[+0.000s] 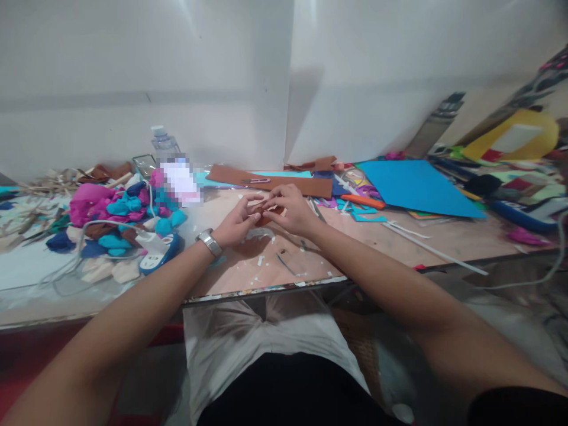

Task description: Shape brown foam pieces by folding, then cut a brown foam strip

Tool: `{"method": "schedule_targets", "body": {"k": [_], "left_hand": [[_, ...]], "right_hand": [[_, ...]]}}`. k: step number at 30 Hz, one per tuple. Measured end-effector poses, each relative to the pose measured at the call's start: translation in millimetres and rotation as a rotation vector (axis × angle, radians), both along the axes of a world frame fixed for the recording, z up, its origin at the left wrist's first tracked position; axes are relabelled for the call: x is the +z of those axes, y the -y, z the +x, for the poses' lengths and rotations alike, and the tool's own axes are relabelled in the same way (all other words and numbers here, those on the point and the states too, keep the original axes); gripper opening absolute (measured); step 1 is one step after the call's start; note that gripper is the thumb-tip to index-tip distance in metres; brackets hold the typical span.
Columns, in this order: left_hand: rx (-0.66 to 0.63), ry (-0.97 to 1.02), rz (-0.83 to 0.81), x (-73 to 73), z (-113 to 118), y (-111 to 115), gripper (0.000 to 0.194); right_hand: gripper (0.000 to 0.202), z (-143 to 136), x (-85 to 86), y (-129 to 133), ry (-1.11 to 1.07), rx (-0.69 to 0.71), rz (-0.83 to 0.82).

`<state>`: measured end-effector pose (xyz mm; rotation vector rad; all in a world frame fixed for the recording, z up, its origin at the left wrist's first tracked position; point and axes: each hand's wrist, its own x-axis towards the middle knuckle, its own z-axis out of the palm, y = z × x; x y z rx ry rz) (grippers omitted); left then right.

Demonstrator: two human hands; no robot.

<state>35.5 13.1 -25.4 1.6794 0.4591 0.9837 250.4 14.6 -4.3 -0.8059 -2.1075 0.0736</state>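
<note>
Near the middle of the table (239, 275), my left hand (239, 222) and my right hand (290, 212) meet over a small brown piece (262, 219). Fingers of both hands press on it and cover part of it. A watch sits on my left wrist. Just behind the hands lies a long brown strip (293, 184) with a small cutter (258, 180) on top. Small white scraps are scattered on the wood in front of them.
Pink and blue crumpled bundles (91, 201), a power strip (157, 257) and a bottle (164, 142) stand left. Right are a blue sheet (421, 186), an orange cutter (364, 202) and a white strip (439, 251). A wall rises behind.
</note>
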Motion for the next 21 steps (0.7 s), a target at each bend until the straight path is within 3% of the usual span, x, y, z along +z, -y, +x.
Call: {"method": "schedule_targets", "body": {"k": [9,21], "left_hand": [[-0.026,-0.063,-0.004,5.2,1.7,7.5,0.069],[0.006,-0.037,-0.050,2.7,1.7,6.6,0.073]], "right_hand": [[0.013,-1.8,-1.8,-0.4,-0.024,0.019,-0.025],[0.012,-3.3,-2.3,0.6,-0.027,0.025,-0.027]]}}
